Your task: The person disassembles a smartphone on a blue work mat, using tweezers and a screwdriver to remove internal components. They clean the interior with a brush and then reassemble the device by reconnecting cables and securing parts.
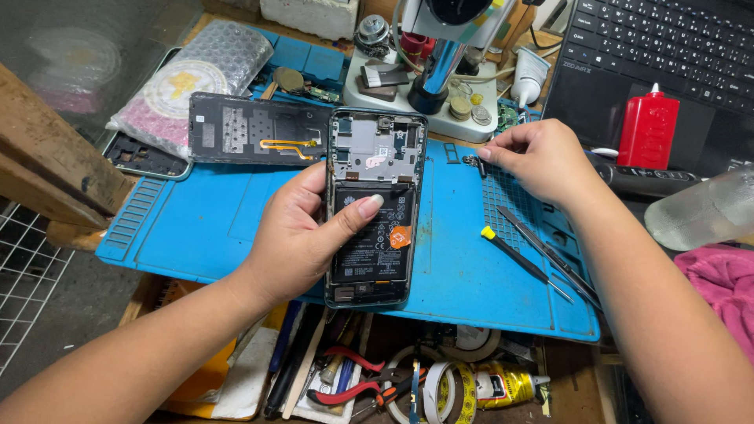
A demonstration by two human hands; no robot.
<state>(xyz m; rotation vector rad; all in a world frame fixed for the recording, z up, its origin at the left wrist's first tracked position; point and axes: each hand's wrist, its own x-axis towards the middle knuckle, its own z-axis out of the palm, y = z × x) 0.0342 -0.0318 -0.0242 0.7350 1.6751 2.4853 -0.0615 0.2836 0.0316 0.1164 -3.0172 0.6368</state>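
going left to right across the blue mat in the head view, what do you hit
left hand → opened phone with black battery exposed → yellow-tipped black tool → grey metal tweezers. Above them the right hand pinches something small at the blue silicone mat.

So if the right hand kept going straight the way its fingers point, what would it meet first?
The right hand points left across the blue mat, fingertips at a small dark part. Going on, it would probably meet the upper edge of the opened phone that the left hand holds; the phone's height above the mat is unclear.
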